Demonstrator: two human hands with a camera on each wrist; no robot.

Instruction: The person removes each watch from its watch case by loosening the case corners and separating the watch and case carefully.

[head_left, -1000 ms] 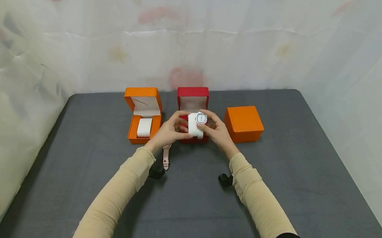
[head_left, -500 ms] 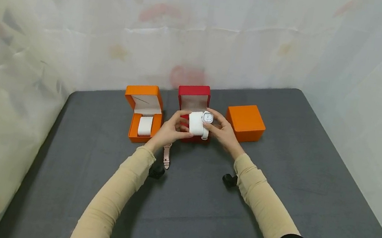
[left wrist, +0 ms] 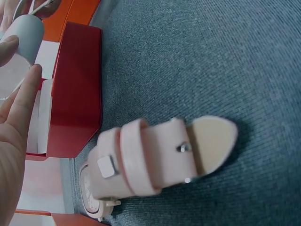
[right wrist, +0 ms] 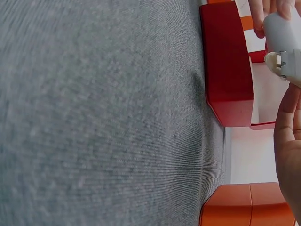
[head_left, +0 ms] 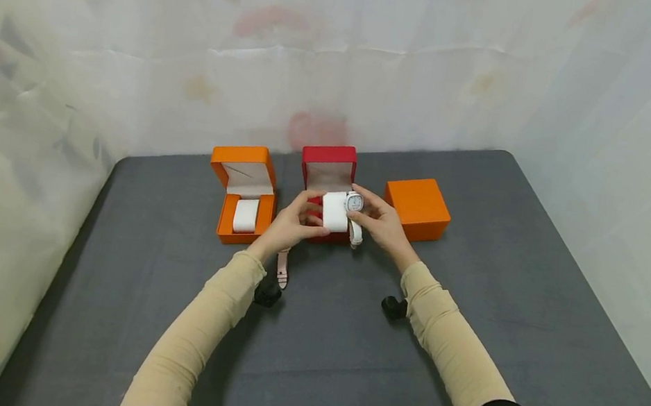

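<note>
Landmark: the open red box (head_left: 328, 182) is taken as reference; it stands on the grey table (head_left: 342, 346), lid raised.

Left hand: the left hand (head_left: 291, 222) is held just in front of the red box; its curled fingers grip the white cushion (head_left: 335, 211) at its left side.

Right hand: the right hand (head_left: 382, 225) is held at the right front corner of the red box; the white watch (head_left: 354, 202) is pinched between thumb and fingertips against the cushion's right end.

Watch: the dial faces up and one white strap end (head_left: 355, 234) hangs free below the cushion, so the strap is judged not yet closed round it.

Pink watch: a pink watch (left wrist: 150, 162) lies flat on the table just in front of the red box, under the left wrist.

Other boxes: an open orange box (head_left: 241, 194) with its own white cushion (head_left: 246, 215) stands left of the red box; a shut orange box (head_left: 416, 208) stands right of it.

Technique: the cushion is best kept steady by the left hand while the strap is drawn snugly round it, the dial being kept centred on top; the loose end is judged liable to slip.
</note>
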